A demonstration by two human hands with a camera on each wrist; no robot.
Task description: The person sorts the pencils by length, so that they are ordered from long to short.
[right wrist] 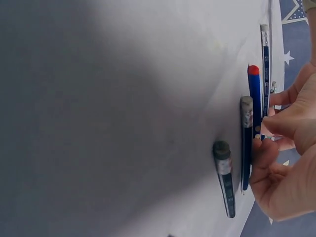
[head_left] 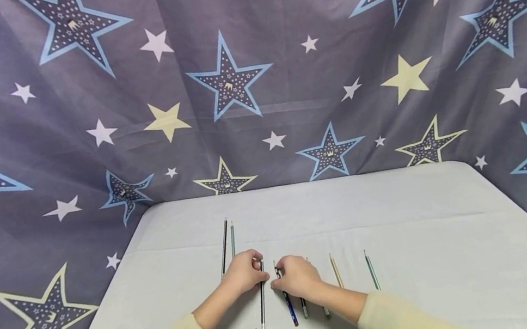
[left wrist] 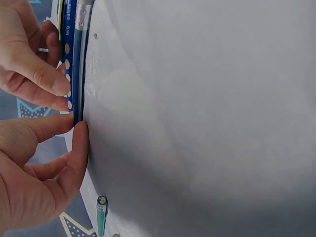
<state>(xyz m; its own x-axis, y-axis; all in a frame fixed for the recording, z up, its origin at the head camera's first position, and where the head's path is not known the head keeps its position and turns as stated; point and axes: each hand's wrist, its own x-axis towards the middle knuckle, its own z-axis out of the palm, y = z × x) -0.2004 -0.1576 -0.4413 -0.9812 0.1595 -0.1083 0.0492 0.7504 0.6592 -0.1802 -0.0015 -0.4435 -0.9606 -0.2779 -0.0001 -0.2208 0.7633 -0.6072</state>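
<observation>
In the head view my left hand [head_left: 243, 273] pinches the upper part of a dark striped pencil [head_left: 264, 310], whose metal-and-eraser end points toward me. Just right of it, my right hand [head_left: 299, 277] holds a blue pencil [head_left: 289, 309] with a red end between thumb and fingers. From the left wrist, the dark pencil [left wrist: 79, 59] runs beside the blue one, which has pale round dots along its side. The right wrist view shows the blue pencil's red end [right wrist: 254, 70] and my right fingertips [right wrist: 264, 148] at its dotted part. Both pencils lie at or near the tabletop; exact contact is unclear.
A black pencil [head_left: 224, 246] and a green pencil [head_left: 232, 239] lie left, partly behind my left hand. Under and beside my right arm are a dark pencil [head_left: 304, 309], a gold pencil [head_left: 337, 270] and a teal pencil [head_left: 372, 269]. A star-patterned cloth [head_left: 284, 90] hangs behind the white table [head_left: 428, 221].
</observation>
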